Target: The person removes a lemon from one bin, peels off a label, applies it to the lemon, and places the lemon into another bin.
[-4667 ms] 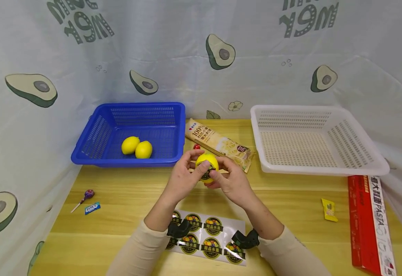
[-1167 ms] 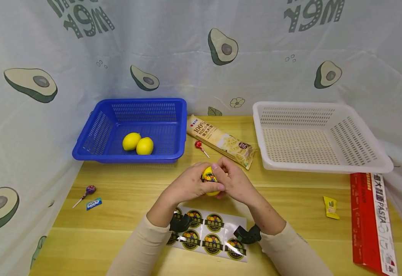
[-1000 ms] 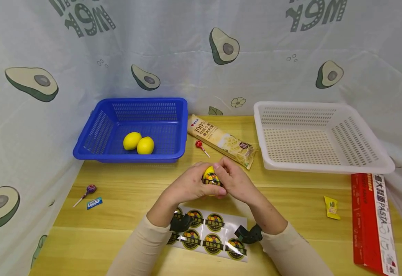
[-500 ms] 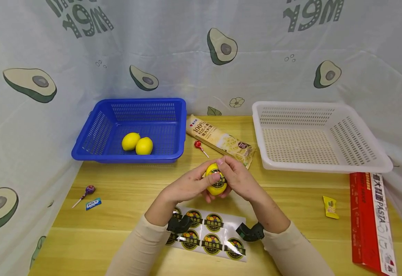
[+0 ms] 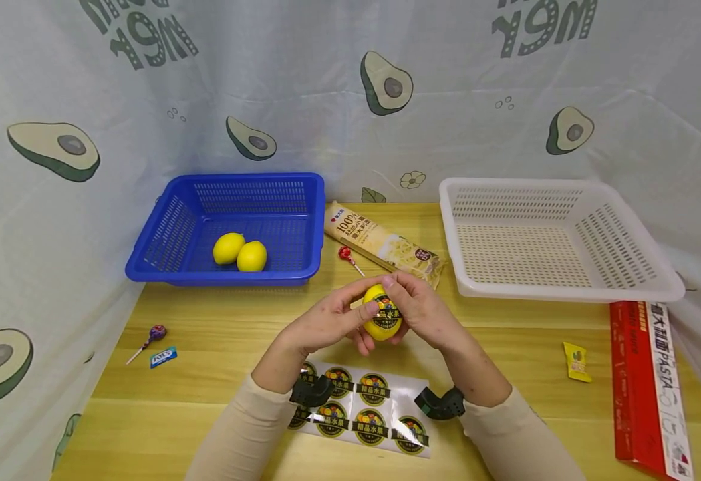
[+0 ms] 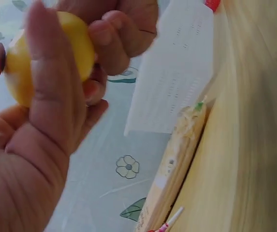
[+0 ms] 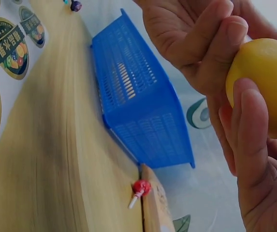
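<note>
Between both hands, above the table, a yellow lemon (image 5: 380, 330) bears a round black fruit sticker (image 5: 388, 312) on the side toward me. My left hand (image 5: 329, 322) holds it from the left, thumb at the sticker's left edge. From the right, my right hand (image 5: 427, 316) holds it with the thumb at its top; the other fingers are partly hidden behind it. Both wrist views show fingers around the lemon (image 7: 266, 82), where its bare side faces the right wrist camera. Below the hands lies a sheet of round stickers (image 5: 386, 407), partly covered by the left wrist camera.
A blue basket (image 5: 224, 275) with two lemons (image 5: 228, 248) stands back left, a white basket (image 5: 567, 291) back right. Between them lie a pasta packet (image 5: 380, 240) and red lollipop (image 5: 345, 253). A purple lollipop (image 5: 157, 333), blue sweet (image 5: 164, 357), yellow sweet (image 5: 577, 361) and red pasta box (image 5: 633, 387) lie outward.
The hands have brought the lemon nearer me and slightly right, uncovering the red lollipop. In the last second the left thumb has shifted back, and more of the lemon and its sticker shows.
</note>
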The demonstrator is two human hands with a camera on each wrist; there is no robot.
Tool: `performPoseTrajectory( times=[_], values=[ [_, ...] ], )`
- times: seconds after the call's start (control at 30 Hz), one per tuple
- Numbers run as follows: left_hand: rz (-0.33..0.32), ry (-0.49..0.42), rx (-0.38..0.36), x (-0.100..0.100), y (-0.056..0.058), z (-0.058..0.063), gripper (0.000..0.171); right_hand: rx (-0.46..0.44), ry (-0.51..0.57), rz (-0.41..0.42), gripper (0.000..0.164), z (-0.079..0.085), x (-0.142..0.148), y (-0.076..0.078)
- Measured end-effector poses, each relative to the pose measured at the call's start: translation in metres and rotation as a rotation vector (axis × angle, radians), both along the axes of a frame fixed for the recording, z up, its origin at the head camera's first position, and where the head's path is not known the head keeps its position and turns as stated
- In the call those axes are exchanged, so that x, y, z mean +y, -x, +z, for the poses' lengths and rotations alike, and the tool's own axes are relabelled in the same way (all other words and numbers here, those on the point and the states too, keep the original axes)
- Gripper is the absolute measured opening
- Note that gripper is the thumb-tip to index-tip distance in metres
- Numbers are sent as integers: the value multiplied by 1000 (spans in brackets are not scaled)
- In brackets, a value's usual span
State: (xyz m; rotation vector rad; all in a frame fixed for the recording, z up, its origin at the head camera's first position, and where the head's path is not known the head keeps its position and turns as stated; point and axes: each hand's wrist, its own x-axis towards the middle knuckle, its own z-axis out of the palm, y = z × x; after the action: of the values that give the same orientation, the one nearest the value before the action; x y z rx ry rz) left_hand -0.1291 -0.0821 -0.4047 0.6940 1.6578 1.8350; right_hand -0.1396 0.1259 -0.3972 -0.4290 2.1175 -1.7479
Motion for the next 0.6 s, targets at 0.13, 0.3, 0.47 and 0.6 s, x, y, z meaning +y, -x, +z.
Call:
performPoseTrajectory(
  times=[0.13, 0.3, 0.47, 0.6],
  values=[
    [-5, -27, -39, -1, 1, -1, 78, 20, -6, -2, 43, 0, 0, 0],
    [-36, -89, -111, -3, 1, 0, 56, 27, -12, -9, 42, 1, 1, 0],
    [54, 2, -32, 4, -1, -2, 57, 17, -37, -45, 43, 0, -1, -1],
    [201, 153, 124, 14, -3, -4, 58, 26, -50, -70, 42, -1, -5, -2]
  ],
)
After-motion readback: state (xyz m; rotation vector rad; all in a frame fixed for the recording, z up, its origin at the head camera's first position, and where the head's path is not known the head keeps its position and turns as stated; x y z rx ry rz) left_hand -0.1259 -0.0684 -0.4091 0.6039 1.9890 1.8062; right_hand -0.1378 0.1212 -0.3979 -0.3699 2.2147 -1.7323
